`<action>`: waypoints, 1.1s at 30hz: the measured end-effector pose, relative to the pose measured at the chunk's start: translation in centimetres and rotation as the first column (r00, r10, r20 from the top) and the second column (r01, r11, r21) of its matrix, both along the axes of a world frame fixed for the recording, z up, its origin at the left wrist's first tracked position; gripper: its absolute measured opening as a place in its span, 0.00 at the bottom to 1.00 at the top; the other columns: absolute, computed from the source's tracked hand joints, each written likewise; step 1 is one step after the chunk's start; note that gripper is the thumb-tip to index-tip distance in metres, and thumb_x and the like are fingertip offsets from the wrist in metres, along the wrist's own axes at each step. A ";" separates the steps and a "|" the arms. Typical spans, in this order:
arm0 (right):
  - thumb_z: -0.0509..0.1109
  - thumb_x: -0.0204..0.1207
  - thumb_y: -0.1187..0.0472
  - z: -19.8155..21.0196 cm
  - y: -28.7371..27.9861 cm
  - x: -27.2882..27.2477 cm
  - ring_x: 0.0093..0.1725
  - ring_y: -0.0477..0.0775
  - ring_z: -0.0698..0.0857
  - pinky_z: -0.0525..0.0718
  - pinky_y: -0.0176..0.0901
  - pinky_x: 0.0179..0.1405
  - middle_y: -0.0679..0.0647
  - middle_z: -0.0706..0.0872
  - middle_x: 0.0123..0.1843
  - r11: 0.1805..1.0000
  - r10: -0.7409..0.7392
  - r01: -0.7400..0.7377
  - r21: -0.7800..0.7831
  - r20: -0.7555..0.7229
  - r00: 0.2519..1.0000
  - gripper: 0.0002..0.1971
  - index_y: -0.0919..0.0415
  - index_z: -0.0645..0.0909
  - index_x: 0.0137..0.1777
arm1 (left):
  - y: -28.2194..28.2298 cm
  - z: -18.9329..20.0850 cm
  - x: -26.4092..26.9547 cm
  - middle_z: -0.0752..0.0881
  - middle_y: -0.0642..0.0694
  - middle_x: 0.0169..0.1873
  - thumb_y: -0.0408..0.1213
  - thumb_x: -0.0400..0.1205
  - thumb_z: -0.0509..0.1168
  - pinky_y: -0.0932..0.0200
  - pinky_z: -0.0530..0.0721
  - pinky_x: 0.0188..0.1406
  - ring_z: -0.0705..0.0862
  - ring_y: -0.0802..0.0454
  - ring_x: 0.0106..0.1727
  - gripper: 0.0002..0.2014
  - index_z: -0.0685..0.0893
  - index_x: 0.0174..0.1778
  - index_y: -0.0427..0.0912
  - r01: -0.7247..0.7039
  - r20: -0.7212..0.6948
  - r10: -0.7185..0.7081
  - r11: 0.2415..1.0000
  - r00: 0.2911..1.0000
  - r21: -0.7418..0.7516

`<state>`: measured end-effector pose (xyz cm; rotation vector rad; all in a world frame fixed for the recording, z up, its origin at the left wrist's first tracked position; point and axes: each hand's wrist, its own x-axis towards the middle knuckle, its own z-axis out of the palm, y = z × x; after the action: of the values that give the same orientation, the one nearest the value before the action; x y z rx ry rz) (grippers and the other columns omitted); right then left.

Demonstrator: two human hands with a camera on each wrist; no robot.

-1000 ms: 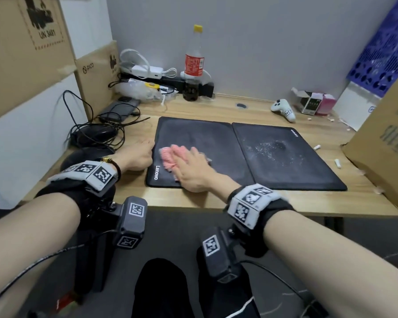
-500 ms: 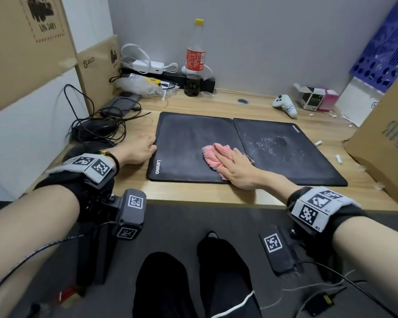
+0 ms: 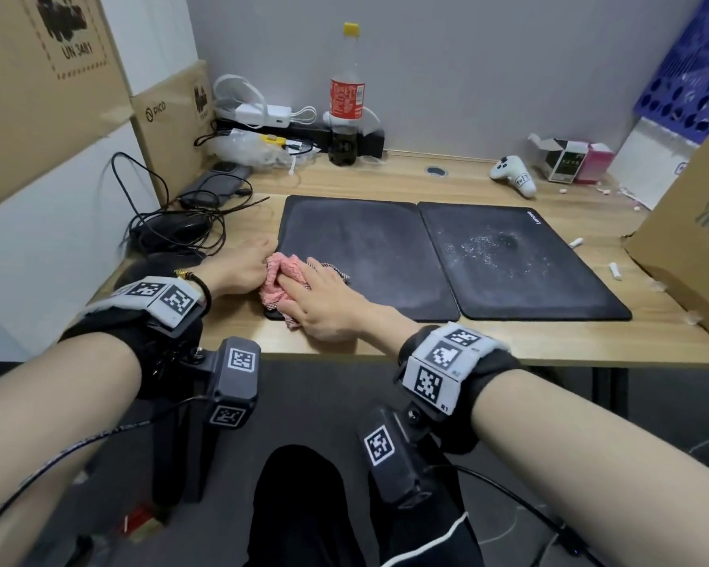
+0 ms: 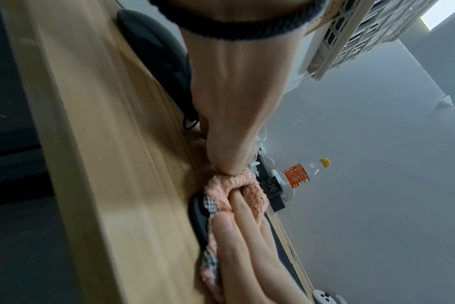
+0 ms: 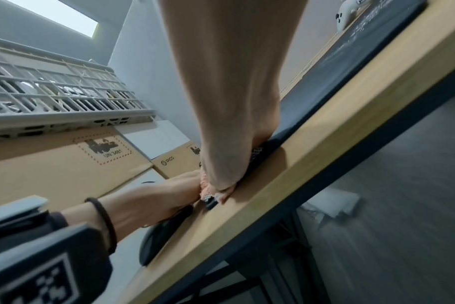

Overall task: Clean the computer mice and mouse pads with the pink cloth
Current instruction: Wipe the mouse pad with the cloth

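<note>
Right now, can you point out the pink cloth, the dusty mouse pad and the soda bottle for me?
pink cloth (image 3: 281,268): head view, on the bunched fold just above the fingers.
dusty mouse pad (image 3: 508,272): head view, on its speckled middle.
soda bottle (image 3: 346,97): head view, on the red label.

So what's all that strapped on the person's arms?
Both arms are bare, with no sleeves. Each wrist wears a black cuff topped by a grey band printed with black-and-white square codes. Under each wrist hangs a dark boxy camera unit with the same codes, and thin black cables trail from them. The left wrist also carries a dark cord bracelet.
</note>
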<state>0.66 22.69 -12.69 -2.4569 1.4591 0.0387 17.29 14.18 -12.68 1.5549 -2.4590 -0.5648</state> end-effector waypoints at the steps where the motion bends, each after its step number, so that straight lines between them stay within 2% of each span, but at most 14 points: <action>1: 0.45 0.89 0.48 0.0 -0.1 -0.7 0.86 0.61 0.41 0.41 0.59 0.84 0.55 0.41 0.88 1.000 0.010 -0.010 0.000 0.000 1.000 0.28 0.54 0.49 0.86 | 0.0 0.0 -0.1 0.77 0.35 0.60 0.26 0.84 0.55 0.51 0.71 0.66 0.75 0.39 0.64 0.11 0.76 0.60 0.30 -0.007 0.008 0.007 1.000 1.000 -0.004; 3: 0.45 0.89 0.50 0.1 -0.3 -3.2 0.86 0.58 0.40 0.41 0.57 0.84 0.49 0.39 0.88 1.000 0.000 -0.001 -0.029 -0.011 1.000 0.28 0.53 0.43 0.86 | 0.0 0.0 -0.1 0.74 0.34 0.66 0.32 0.88 0.52 0.52 0.67 0.71 0.72 0.38 0.70 0.15 0.73 0.67 0.29 -0.032 0.039 0.031 0.999 0.999 0.009; 5: 0.44 0.89 0.52 0.3 -0.1 -7.1 0.86 0.56 0.40 0.40 0.53 0.85 0.48 0.39 0.88 0.996 -0.072 0.071 -0.053 -0.018 0.997 0.28 0.54 0.42 0.87 | -0.2 -0.1 0.0 0.72 0.36 0.70 0.37 0.89 0.49 0.50 0.63 0.76 0.68 0.39 0.74 0.19 0.70 0.72 0.31 -0.052 0.053 0.051 0.998 0.997 0.026; 7: 0.44 0.89 0.52 0.3 0.5 -10.8 0.86 0.56 0.40 0.39 0.52 0.84 0.47 0.38 0.87 0.983 -0.180 0.178 -0.039 -0.032 0.983 0.28 0.53 0.41 0.86 | -0.3 0.0 -0.1 0.72 0.36 0.70 0.37 0.89 0.49 0.49 0.63 0.76 0.68 0.40 0.74 0.19 0.70 0.73 0.32 -0.066 0.065 0.064 0.997 0.996 0.029; 9: 0.44 0.89 0.51 0.0 1.1 -12.5 0.86 0.59 0.39 0.40 0.54 0.84 0.47 0.37 0.87 0.968 -0.252 0.252 -0.018 -0.041 0.967 0.28 0.51 0.40 0.86 | -0.4 0.0 -0.4 0.72 0.35 0.70 0.37 0.88 0.49 0.47 0.65 0.75 0.69 0.40 0.73 0.19 0.71 0.71 0.32 -0.098 0.070 0.095 0.995 0.993 0.036; 12: 0.43 0.89 0.49 -0.6 0.7 -12.7 0.86 0.61 0.38 0.40 0.57 0.84 0.48 0.35 0.87 0.964 -0.267 0.266 -0.017 -0.065 0.962 0.29 0.51 0.39 0.86 | -0.8 0.0 -0.9 0.74 0.34 0.69 0.35 0.86 0.51 0.46 0.69 0.72 0.72 0.38 0.70 0.17 0.72 0.68 0.32 -0.132 0.077 0.129 0.991 0.989 0.037; 17: 0.43 0.89 0.49 -0.2 -3.3 -12.8 0.86 0.60 0.36 0.39 0.55 0.84 0.48 0.34 0.87 0.958 -0.284 0.287 0.011 -0.093 0.954 0.29 0.52 0.37 0.86 | -2.0 0.0 -1.6 0.73 0.32 0.71 0.34 0.84 0.53 0.45 0.71 0.71 0.73 0.36 0.70 0.19 0.70 0.70 0.32 -0.152 0.063 0.149 0.987 0.987 0.045; 21: 0.44 0.89 0.48 -0.2 -8.2 -13.3 0.86 0.60 0.39 0.41 0.56 0.84 0.48 0.36 0.87 0.948 -0.315 0.317 0.005 -0.107 0.943 0.29 0.51 0.38 0.86 | -3.4 0.4 -2.7 0.76 0.31 0.64 0.33 0.84 0.54 0.52 0.73 0.58 0.76 0.36 0.62 0.13 0.73 0.61 0.31 -0.201 0.080 0.197 0.978 0.977 0.050; 23: 0.45 0.89 0.49 -0.1 -10.9 -13.7 0.86 0.60 0.40 0.40 0.55 0.84 0.48 0.37 0.87 0.934 -0.357 0.358 0.000 -0.093 0.930 0.29 0.50 0.39 0.86 | -4.5 0.7 -3.0 0.76 0.32 0.65 0.32 0.84 0.53 0.55 0.70 0.54 0.76 0.37 0.64 0.13 0.74 0.62 0.30 -0.188 0.107 0.183 0.981 0.977 0.041; 25: 0.45 0.88 0.48 0.1 -13.5 -14.0 0.86 0.61 0.42 0.41 0.53 0.84 0.51 0.39 0.88 0.922 -0.387 0.386 -0.029 -0.095 0.917 0.29 0.51 0.41 0.86 | -5.6 1.1 -3.0 0.75 0.34 0.69 0.32 0.83 0.54 0.55 0.72 0.59 0.75 0.38 0.68 0.16 0.74 0.66 0.32 -0.163 0.129 0.157 0.986 0.979 0.040; 27: 0.45 0.88 0.47 0.1 -16.4 -14.3 0.86 0.62 0.45 0.43 0.54 0.84 0.54 0.42 0.88 0.914 -0.405 0.402 -0.046 -0.107 0.908 0.30 0.52 0.43 0.87 | -6.6 1.3 -2.8 0.73 0.35 0.72 0.33 0.83 0.53 0.51 0.71 0.68 0.72 0.40 0.73 0.19 0.72 0.70 0.33 -0.136 0.176 0.131 0.991 0.976 0.017; 28: 0.45 0.87 0.47 -0.1 -17.9 -14.4 0.86 0.62 0.46 0.44 0.54 0.85 0.55 0.43 0.88 0.911 -0.412 0.410 -0.046 -0.108 0.905 0.30 0.52 0.43 0.87 | -6.9 1.2 -2.6 0.72 0.35 0.73 0.34 0.83 0.53 0.50 0.71 0.69 0.70 0.40 0.73 0.19 0.72 0.70 0.34 -0.123 0.196 0.120 0.992 0.973 0.004; 33: 0.42 0.86 0.45 0.1 -20.9 -13.2 0.86 0.65 0.46 0.45 0.58 0.84 0.62 0.45 0.87 0.860 -0.509 0.508 -0.049 -0.156 0.847 0.31 0.53 0.43 0.87 | -7.2 0.7 -2.4 0.75 0.38 0.64 0.34 0.83 0.53 0.53 0.71 0.57 0.74 0.41 0.67 0.13 0.73 0.61 0.36 -0.084 0.230 0.087 0.996 0.969 -0.024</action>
<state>-12.54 1.75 -12.58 -2.0251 2.1412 0.1293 14.85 6.95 -11.95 1.8035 -2.5359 -0.3692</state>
